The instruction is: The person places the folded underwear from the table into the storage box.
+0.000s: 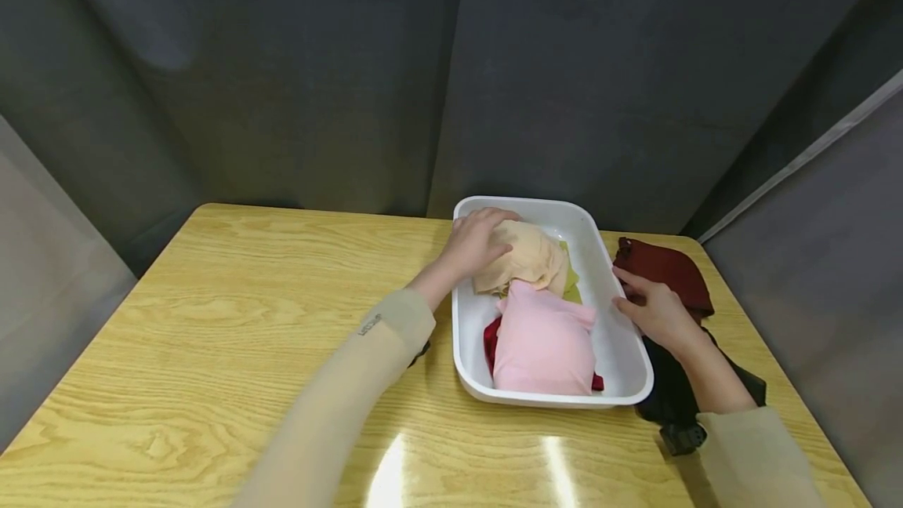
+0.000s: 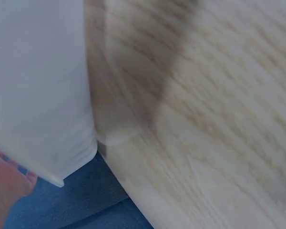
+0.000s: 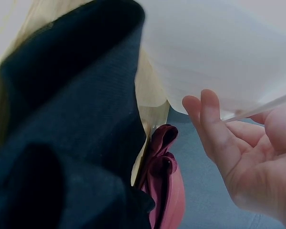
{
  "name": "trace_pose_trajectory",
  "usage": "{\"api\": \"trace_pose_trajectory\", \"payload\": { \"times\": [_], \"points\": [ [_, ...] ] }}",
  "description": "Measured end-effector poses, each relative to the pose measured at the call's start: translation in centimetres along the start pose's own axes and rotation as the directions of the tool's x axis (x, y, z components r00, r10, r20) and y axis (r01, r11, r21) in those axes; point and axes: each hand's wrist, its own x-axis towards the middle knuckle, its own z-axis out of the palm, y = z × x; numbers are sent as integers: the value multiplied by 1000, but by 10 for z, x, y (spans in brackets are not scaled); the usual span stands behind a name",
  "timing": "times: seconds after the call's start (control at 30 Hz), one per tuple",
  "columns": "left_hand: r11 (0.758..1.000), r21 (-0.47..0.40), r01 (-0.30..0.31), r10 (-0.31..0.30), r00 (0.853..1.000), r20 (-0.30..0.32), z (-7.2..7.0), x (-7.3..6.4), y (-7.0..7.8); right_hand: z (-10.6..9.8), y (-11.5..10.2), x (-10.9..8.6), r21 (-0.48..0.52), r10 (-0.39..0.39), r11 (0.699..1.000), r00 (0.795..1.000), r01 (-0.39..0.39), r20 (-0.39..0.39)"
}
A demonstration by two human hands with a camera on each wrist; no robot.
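A white plastic tub stands toward the right of the table, with folded fabric pieces inside. My left hand reaches over its left rim. The fingers and thumb are spread, resting at the left end of a rumpled beige cloth. A smooth pink folded cloth lies in the near half, over a dark red cloth. Yellow-green fabric shows beside the beige piece. My right hand grips the tub's right rim, fingers against the outer wall and the thumb mostly hidden behind the edge.
Right of the tub lie a maroon folded fabric piece and a black fabric piece, partly under my right forearm. The wooden table extends to the left. Dark grey curtains hang behind it.
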Motion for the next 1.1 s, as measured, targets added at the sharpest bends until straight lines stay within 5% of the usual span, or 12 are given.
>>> {"api": "trace_pose_trajectory", "payload": {
  "times": [0.3,0.67,0.83,1.1],
  "points": [
    [986,-166,27,-43,995,-92,-20,-19,-2,1,1,0,12,3,1000,1000,-3,1],
    [948,-305,87,-139,978,-154,-35,-57,3,1,0,1,13,3,1000,1000,-3,-1],
    [925,-364,106,-170,974,-150,-40,-76,8,2,-1,3,17,16,1000,1000,-16,4],
    [887,-422,185,-231,971,-61,-44,-101,12,2,-1,5,1,9,1000,1000,-9,4]
  ]
}}
